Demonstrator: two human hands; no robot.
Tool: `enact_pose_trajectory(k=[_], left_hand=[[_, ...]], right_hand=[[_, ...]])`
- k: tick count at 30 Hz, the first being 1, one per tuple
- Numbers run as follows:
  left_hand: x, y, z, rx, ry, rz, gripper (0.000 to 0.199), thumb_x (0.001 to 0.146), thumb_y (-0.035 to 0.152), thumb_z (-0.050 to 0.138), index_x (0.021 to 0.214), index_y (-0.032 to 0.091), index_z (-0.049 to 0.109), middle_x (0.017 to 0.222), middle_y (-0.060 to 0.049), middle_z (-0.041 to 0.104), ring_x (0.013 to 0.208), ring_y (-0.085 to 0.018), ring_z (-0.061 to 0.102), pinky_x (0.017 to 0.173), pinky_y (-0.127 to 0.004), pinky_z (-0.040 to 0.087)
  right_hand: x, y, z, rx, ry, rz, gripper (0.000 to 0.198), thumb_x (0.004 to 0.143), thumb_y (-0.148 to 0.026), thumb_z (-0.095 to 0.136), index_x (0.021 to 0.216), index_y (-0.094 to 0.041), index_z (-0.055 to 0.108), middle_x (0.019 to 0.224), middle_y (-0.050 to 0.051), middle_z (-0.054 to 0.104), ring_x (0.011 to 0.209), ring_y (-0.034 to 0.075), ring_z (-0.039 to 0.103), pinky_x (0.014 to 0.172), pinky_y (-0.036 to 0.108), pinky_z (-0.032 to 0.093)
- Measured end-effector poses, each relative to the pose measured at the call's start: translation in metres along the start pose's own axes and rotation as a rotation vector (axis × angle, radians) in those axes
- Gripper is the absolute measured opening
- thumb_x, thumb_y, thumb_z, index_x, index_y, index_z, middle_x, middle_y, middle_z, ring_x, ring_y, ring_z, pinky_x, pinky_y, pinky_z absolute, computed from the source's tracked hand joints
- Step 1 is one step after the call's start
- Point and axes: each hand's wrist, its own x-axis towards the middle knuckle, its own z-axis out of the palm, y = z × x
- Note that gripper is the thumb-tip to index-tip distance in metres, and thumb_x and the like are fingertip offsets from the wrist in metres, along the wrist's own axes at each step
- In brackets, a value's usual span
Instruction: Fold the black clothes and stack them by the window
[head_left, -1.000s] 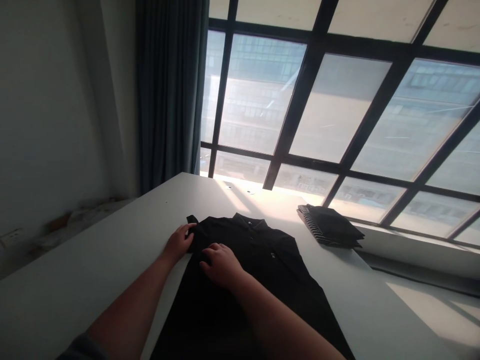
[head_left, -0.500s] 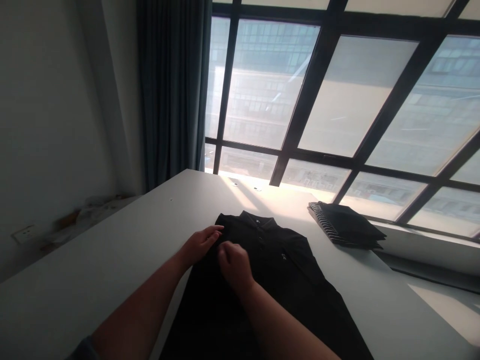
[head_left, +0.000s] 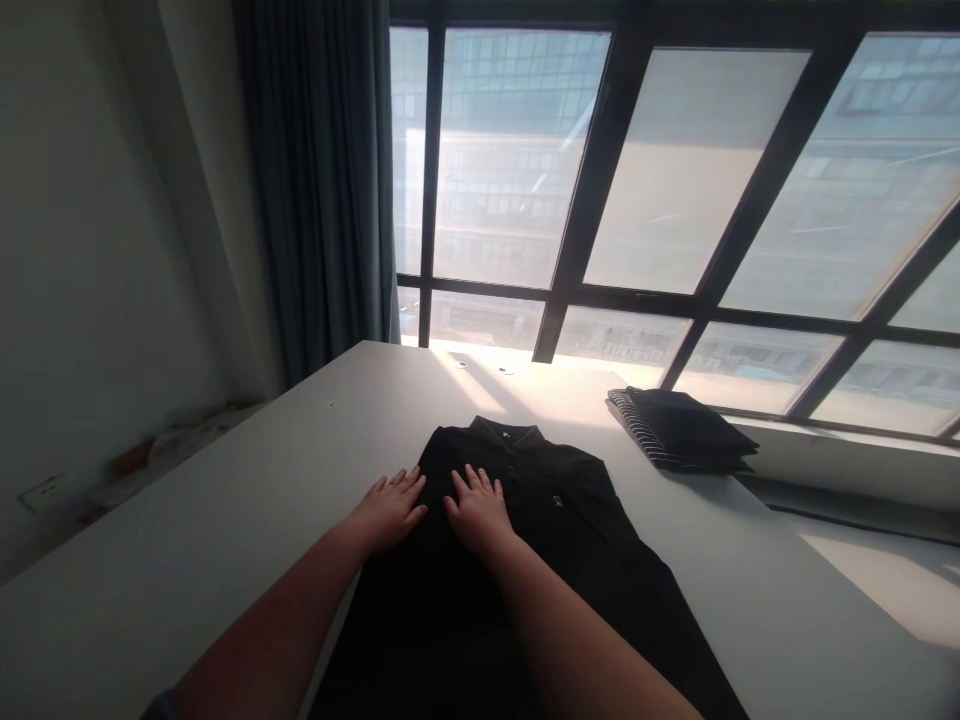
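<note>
A black polo shirt [head_left: 600, 590] lies spread front side up, its collar toward the window and a small light logo on the chest. My left hand [head_left: 390, 512] rests at the shirt's left edge near the sleeve, fingers stretched out. Flat on the upper chest, left of the button placket, lies my right hand [head_left: 480, 510] with its fingers spread. Neither hand grips the cloth. The lower part of the shirt runs out of view at the bottom, partly behind my right forearm.
The shirt lies on a white table [head_left: 247, 500]. A stack of folded dark and striped garments [head_left: 682, 430] sits at the table's right side near the window [head_left: 517, 160]. A dark curtain [head_left: 322, 180] hangs at the back left. A wall socket [head_left: 46, 493] shows low at left.
Both hands have gone from bent, gathered fingers to flat and spread on the shirt. My right hand has turned and moved slightly right. The whole view has shifted a little.
</note>
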Motion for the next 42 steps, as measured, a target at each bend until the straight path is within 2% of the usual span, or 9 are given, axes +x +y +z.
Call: enact_pose_trajectory(k=[4,8,12,16,20,24,29,34,42], left_hand=[[-0.005,0.004,0.003,0.089,0.016,-0.064,0.063,0.1,0.048,0.048,0.155,0.018,0.052,0.165,-0.02,0.04,0.155,-0.042,0.034,0.123,-0.071,0.025],[0.004,0.01,-0.01,0.143,0.068,-0.008,0.05,0.104,0.046,0.041,0.142,0.024,0.066,0.164,-0.014,0.046,0.155,-0.036,0.037,0.126,-0.061,0.028],[0.047,0.018,-0.024,0.154,0.113,0.038,0.053,0.107,0.038,0.031,0.15,0.021,0.058,0.166,-0.011,0.043,0.155,-0.028,0.039,0.127,-0.047,0.033],[0.102,0.027,-0.015,0.141,0.068,0.014,0.053,0.105,0.036,0.038,0.15,0.014,0.057,0.163,-0.018,0.046,0.153,-0.029,0.042,0.123,-0.044,0.038],[0.129,0.031,0.007,0.132,0.065,-0.063,0.056,0.104,0.039,0.041,0.15,0.011,0.055,0.162,-0.023,0.045,0.153,-0.035,0.04,0.121,-0.053,0.037],[0.123,0.033,0.015,0.142,0.155,-0.12,0.058,0.106,0.042,0.036,0.156,0.014,0.048,0.168,-0.019,0.036,0.157,-0.035,0.032,0.125,-0.058,0.03],[0.074,0.028,0.002,0.184,0.243,-0.15,0.057,0.107,0.037,0.032,0.154,0.012,0.051,0.168,-0.018,0.038,0.156,-0.036,0.033,0.126,-0.053,0.031],[-0.024,0.014,0.004,0.198,0.2,-0.046,0.061,0.104,0.039,0.041,0.162,0.017,0.042,0.171,-0.012,0.034,0.157,-0.033,0.033,0.128,-0.054,0.031],[-0.197,0.01,0.007,0.181,0.042,0.142,0.067,0.103,0.053,0.051,0.163,0.053,0.022,0.172,0.001,0.023,0.155,-0.037,0.035,0.122,-0.066,0.039]], right_hand=[[0.001,0.002,-0.001,0.024,0.008,0.003,0.066,0.104,-0.045,0.045,0.163,-0.015,0.042,0.172,0.016,0.025,0.161,0.039,0.018,0.129,0.061,0.01],[0.005,0.01,0.002,0.137,0.165,0.037,0.065,0.102,-0.037,0.046,0.161,-0.009,0.043,0.17,0.019,0.031,0.16,0.037,0.023,0.129,0.058,0.017],[0.013,0.022,0.001,0.341,0.376,0.109,0.068,0.093,-0.021,0.049,0.158,-0.004,0.043,0.158,0.023,0.048,0.15,0.033,0.041,0.126,0.045,0.031],[0.018,0.03,0.0,0.566,0.535,0.138,0.058,0.09,-0.018,0.046,0.147,-0.01,0.053,0.137,0.019,0.061,0.13,0.029,0.057,0.117,0.041,0.042],[0.019,0.032,0.001,0.548,0.538,0.126,0.046,0.092,-0.018,0.045,0.135,-0.016,0.061,0.125,0.015,0.065,0.119,0.028,0.06,0.108,0.041,0.048],[0.018,0.031,-0.001,0.468,0.455,0.091,0.033,0.091,-0.017,0.049,0.115,-0.018,0.071,0.118,0.012,0.069,0.114,0.027,0.061,0.107,0.038,0.047],[0.012,0.026,-0.003,0.363,0.305,0.003,0.021,0.088,-0.02,0.06,0.098,-0.022,0.078,0.116,0.009,0.071,0.116,0.027,0.061,0.113,0.04,0.041],[0.008,0.022,-0.004,0.288,0.228,-0.02,0.024,0.089,-0.028,0.065,0.11,-0.022,0.076,0.147,0.011,0.06,0.141,0.031,0.048,0.127,0.053,0.018],[0.008,0.022,-0.004,0.232,0.187,-0.037,0.029,0.094,-0.035,0.062,0.117,-0.02,0.072,0.149,0.014,0.057,0.142,0.03,0.047,0.126,0.052,0.018]])
